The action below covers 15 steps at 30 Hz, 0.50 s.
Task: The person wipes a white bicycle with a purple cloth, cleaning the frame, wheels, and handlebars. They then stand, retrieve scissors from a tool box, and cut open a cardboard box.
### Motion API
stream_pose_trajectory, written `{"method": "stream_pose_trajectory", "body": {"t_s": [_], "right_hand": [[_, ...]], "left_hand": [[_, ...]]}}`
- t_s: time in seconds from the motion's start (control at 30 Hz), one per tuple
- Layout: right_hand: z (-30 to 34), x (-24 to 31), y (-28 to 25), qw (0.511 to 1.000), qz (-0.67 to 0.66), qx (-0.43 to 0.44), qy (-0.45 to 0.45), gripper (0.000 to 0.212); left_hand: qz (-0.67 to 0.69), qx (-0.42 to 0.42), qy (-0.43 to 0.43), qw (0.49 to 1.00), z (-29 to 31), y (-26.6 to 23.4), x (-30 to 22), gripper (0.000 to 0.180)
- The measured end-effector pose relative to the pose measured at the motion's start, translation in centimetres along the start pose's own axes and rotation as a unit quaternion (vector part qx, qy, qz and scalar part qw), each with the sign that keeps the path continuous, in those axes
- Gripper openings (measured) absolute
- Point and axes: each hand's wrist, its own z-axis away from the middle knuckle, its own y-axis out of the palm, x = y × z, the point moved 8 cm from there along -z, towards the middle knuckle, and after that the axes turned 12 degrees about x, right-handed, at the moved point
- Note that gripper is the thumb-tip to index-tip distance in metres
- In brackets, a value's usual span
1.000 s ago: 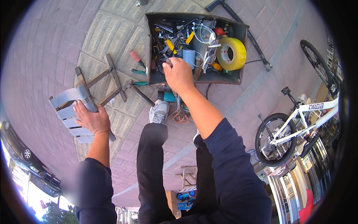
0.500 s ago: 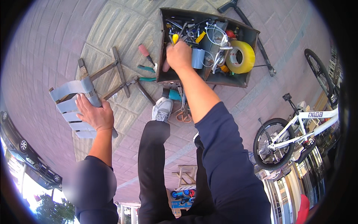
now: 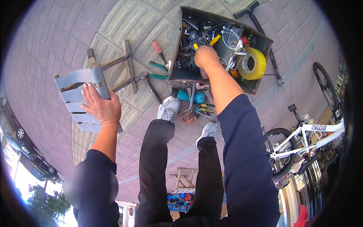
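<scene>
Right hand: my right hand [image 3: 207, 56] is curled in the dark metal toolbox [image 3: 176, 56], beside a yellow tool handle [image 3: 196, 46]; can't tell if it's gripped.
Tool handle: yellow end only, rest hidden; left compartment, among jumbled grey metal wrenches [image 3: 185, 55].
Left hand: my left hand [image 3: 102, 108] lies flat, fingers spread, on the grey-slatted folding stool [image 3: 77, 76]; nothing grasped.
In the way: white looped cable [image 3: 231, 38] over the divider; my forearm crosses the near edge.
Right compartment: yellow tape roll [image 3: 260, 63] near the right edge.
Outside left edge: red-handled tool [image 3: 157, 47], green-handled pliers [image 3: 158, 66].
Below near edge: teal power tool [image 3: 196, 96], orange-handled scissors [image 3: 189, 119].
</scene>
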Motion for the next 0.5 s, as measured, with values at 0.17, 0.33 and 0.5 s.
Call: {"method": "stream_pose_trajectory", "body": {"t_s": [0.17, 0.33, 0.5], "right_hand": [[2.8, 0.1, -6.4, 0.981, -0.045, -0.150, -0.115, 0.029], [6.5, 0.4, -13.8, 0.913, -0.216, -0.244, -0.245, 0.036], [5.3, 0.0, -9.7, 0.971, -0.055, -0.207, -0.111, 0.038]], "left_hand": [[0.003, 0.002, -0.003, 1.000, -0.1, -0.1, -0.2, 0.085], [0.005, -0.002, -0.006, 1.000, 0.0, -0.2, 0.1, 0.084], [0.007, -0.001, -0.004, 1.000, -0.1, 0.1, 0.0, 0.084]]}}
